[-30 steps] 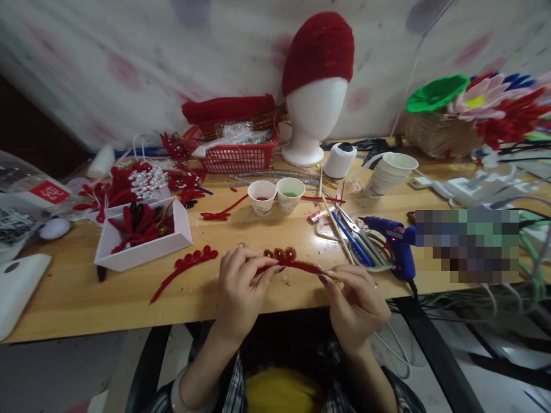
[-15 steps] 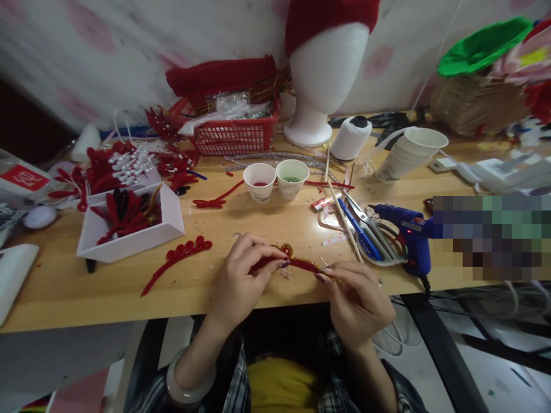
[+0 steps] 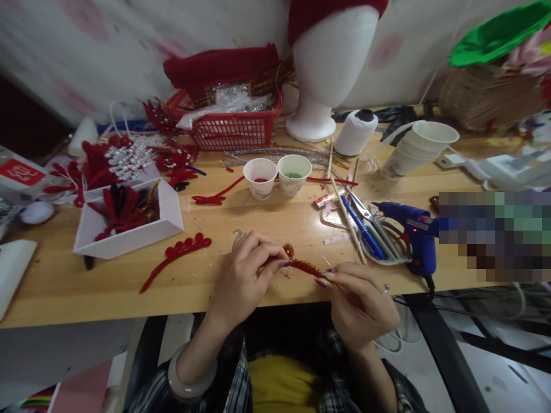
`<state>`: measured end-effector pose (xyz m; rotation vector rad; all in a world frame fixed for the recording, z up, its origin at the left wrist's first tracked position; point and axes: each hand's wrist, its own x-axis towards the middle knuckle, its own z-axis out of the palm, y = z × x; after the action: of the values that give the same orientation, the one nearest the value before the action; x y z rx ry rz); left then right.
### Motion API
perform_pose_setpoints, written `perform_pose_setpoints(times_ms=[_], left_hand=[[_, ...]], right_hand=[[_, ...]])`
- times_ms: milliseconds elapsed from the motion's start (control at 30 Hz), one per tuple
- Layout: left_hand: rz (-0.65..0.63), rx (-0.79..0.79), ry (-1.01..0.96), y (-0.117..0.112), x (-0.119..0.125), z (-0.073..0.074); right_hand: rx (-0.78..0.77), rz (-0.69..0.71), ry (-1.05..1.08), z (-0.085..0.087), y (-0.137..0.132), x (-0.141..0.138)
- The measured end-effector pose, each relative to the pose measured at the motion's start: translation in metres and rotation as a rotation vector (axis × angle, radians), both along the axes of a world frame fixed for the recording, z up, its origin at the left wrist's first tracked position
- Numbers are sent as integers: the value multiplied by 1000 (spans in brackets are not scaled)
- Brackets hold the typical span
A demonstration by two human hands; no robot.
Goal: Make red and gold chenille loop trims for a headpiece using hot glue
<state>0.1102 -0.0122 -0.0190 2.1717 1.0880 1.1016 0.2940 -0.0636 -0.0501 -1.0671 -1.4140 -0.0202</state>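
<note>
A slim red fuzzy strip [image 3: 305,267] with glittery gold edging bows gently, slanting down rightward, a small gold loop near its visible left end; it sits nearer the viewer than the green-filled cup [image 3: 293,187].

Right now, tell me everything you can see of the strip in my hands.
The strip is narrow, red and fuzzy-looking, edged along the top in glittery gold. A small gold-edged loop rises beside the left hand. Sloping down to the right near the front of the table, it is pinched in the grip of that hand and the right hand. Fingers hide parts of it; whether it touches the table is unclear.
</note>
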Motion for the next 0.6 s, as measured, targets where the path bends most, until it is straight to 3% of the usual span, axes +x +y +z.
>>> perform_pose_setpoints(times_ms=[267, 433, 600], left_hand=[[-12, -66, 3, -2, -1, -2], [70, -71, -420, -8, -6, -1], [338, -97, -663, -12, -25, 2]], right_hand=[[-42, -45, 34, 0, 0, -1], [-40, -77, 37, -1, 0, -1], [-47, -76, 40, -1, 0, -2]])
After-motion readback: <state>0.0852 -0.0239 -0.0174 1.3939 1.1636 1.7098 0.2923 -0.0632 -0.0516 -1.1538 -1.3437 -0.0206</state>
